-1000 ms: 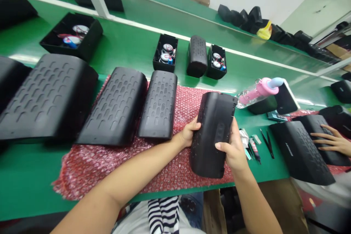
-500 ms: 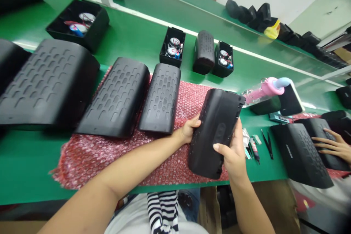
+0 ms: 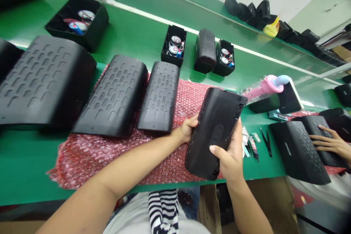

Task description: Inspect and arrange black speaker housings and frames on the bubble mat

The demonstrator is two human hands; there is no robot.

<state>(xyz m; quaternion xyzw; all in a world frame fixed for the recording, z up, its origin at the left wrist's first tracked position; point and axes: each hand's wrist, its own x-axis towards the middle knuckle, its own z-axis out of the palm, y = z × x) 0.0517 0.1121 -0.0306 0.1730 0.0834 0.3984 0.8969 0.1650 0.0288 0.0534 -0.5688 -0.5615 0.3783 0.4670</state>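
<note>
Between my two hands is a black speaker housing (image 3: 212, 128), tilted above the red bubble wrap (image 3: 161, 161). My left hand (image 3: 189, 128) grips its left edge, with most of the fingers hidden beneath. Around the right side wraps my right hand (image 3: 231, 155), thumb lying on the smooth face near an oval recess. The underside of the housing is out of sight. Just left of it, a smaller-looking black speaker (image 3: 159, 97) with a dimpled face rests on the wrap, beside another dimpled speaker (image 3: 112, 97).
Open housings with wired speaker drivers (image 3: 174, 46) stand along the back. Right of my hands are tweezers (image 3: 265, 142), a small tube (image 3: 253, 148) and a pink bottle (image 3: 263, 89) near a phone (image 3: 290, 97). A co-worker's hand (image 3: 331, 140) rests on a black speaker at the far right.
The housing and both hands have shifted very slightly left in view, along with a small camera shift. My grip looks the same.
</note>
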